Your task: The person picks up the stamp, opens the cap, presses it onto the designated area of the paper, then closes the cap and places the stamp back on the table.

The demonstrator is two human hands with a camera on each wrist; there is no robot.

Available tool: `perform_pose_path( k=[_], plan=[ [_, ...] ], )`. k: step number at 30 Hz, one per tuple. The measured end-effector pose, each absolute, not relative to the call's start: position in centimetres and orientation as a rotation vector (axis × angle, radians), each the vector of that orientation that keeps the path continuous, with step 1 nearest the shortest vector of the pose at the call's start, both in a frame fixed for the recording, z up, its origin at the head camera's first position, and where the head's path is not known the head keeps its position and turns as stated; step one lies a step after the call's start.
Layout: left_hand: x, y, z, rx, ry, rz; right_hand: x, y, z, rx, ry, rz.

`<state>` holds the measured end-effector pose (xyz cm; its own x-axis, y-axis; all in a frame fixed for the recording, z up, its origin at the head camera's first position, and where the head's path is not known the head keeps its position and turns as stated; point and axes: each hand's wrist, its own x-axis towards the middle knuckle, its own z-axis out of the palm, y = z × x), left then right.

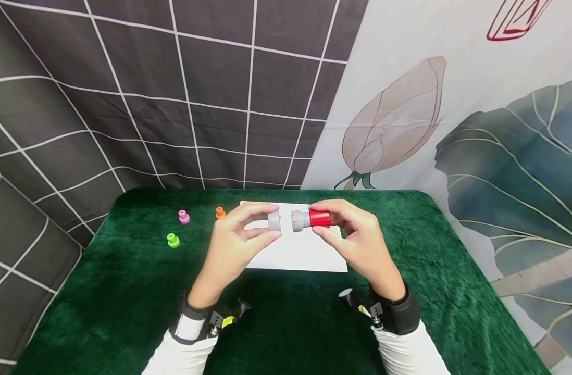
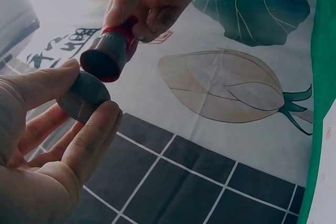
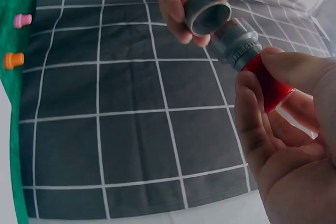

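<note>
In the head view my left hand (image 1: 233,244) pinches a round grey cap (image 1: 274,221) between thumb and fingers. My right hand (image 1: 362,235) grips the red handle of a red-and-grey stamp (image 1: 320,218), its grey end pointing left at the cap. A small gap separates the two parts. The left wrist view shows the stamp's round dark face (image 2: 100,65) with a reddish edge, just above the cap (image 2: 84,98). Seen from the right wrist, the cap (image 3: 207,14) is hollow, its opening toward the stamp (image 3: 268,85). Both hands are above a white sheet of paper (image 1: 295,256).
Small pink (image 1: 184,216), orange (image 1: 220,212) and green (image 1: 173,240) knobbed pieces stand on the left of the dark green tablecloth (image 1: 140,297). Behind the table hangs a grey grid-patterned cloth (image 1: 215,125) beside a white one with a printed flower bud (image 1: 394,120).
</note>
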<state>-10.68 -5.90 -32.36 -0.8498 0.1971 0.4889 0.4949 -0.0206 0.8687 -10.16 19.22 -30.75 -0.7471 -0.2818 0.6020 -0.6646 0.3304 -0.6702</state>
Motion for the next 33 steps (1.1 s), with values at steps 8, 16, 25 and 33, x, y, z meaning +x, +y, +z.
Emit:
perform_pose_path(
  k=[8, 16, 25, 33],
  plan=[
    [-10.6, -5.3, -32.6, -0.778, -2.047, -1.951, -10.3, 18.8, -31.4, 0.831, -2.244, 1.394],
    [-10.6, -5.1, -32.7, -0.802, -2.033, -1.966, -10.2, 18.7, -31.5, 0.828, -2.26, 1.383],
    [-10.6, -4.6, -32.8, -0.83, -2.027, -1.969, -10.4, 18.3, -32.0, 0.897, -2.223, 1.419],
    [-10.4, -4.2, -33.1, -0.805, -2.049, -1.936, -10.4, 17.9, -32.2, 0.909, -2.208, 1.343]
  ],
)
